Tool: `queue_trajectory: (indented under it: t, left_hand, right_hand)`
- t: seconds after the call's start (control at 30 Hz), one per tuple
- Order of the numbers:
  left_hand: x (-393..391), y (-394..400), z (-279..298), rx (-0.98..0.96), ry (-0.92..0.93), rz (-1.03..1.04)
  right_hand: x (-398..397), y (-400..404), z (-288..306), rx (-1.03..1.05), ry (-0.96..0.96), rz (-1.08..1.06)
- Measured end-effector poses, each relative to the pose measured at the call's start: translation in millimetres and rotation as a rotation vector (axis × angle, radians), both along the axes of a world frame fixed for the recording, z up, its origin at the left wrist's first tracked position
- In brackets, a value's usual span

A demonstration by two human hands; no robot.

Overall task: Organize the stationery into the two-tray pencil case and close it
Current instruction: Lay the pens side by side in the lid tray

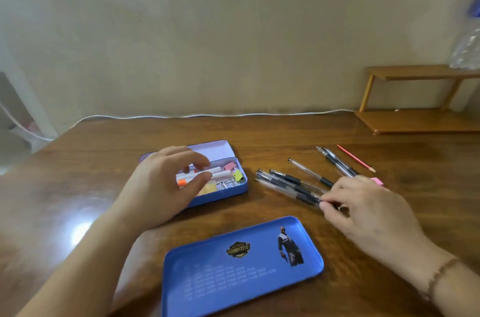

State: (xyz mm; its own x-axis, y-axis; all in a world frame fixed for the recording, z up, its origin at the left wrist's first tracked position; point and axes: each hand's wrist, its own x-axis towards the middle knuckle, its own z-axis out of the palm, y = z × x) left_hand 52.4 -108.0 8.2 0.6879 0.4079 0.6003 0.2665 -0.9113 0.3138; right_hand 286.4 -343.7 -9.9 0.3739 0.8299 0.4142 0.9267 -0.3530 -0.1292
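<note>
The blue pencil case lies open at the table's middle, its lid tilted back. Inside are white markers, binder clips and sticky notes. My left hand hovers over the case's left half, fingers apart, holding nothing. The loose blue tray lies nearer to me, empty. Several black gel pens lie to the right of the case. My right hand pinches the near ends of some of these pens on the table. Farther right lie two more pens, a red pencil and a pink eraser.
A wooden shelf stands at the back right with a plastic bottle on top. A white cable runs along the table's far edge by the wall. The table's left edge is near my left forearm.
</note>
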Motion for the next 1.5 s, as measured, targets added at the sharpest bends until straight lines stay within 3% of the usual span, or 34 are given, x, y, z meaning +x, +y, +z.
queue_trajectory:
  t: [0.1, 0.2, 0.27, 0.4, 0.5, 0.73, 0.83, 0.97, 1.27, 1.5]
  left_hand:
    - [8.8, -6.5, -2.5, -0.160, -0.221, -0.009]
    - [7.3, -6.0, 0.9, -0.345, -0.202, -0.079]
    - [3.5, -8.5, 3.2, -0.434, 0.006, -0.220]
    - [2.7, -17.0, -3.7, -0.254, 0.534, -0.323]
    - [6.1, -20.9, -7.0, -0.140, 0.650, -0.316]
    - [7.3, -21.5, -7.7, -0.200, 0.660, -0.307]
    - [11.2, -22.0, -9.9, -0.239, 0.628, -0.287]
    - [22.6, -29.7, -19.5, -0.200, 0.514, -0.248]
    - [23.5, -32.1, -22.8, -0.350, 0.448, -0.305]
    - [20.9, -28.1, -20.2, -0.298, 0.500, -0.354]
  right_hand:
    - [-5.1, 0.8, 11.9, 0.176, 0.109, 0.138]
    - [-28.4, 16.6, 15.6, 0.026, 0.019, 0.379]
    - [-42.2, 29.3, 8.7, -0.070, -0.092, 0.441]
    - [-44.1, 39.7, -2.3, -0.088, -0.064, 0.464]
    - [-38.5, 38.8, -7.9, -0.032, 0.034, 0.426]
    - [-27.4, 44.7, -8.6, 0.024, 0.119, 0.323]
    - [3.1, 35.2, -0.2, 0.102, 0.176, 0.168]
    - [28.2, 25.2, 1.4, -0.054, 0.210, 0.015]
    - [20.2, 28.0, 1.2, -0.147, 0.073, -0.008]
    - [12.1, 29.9, -0.7, -0.180, 0.058, 0.009]
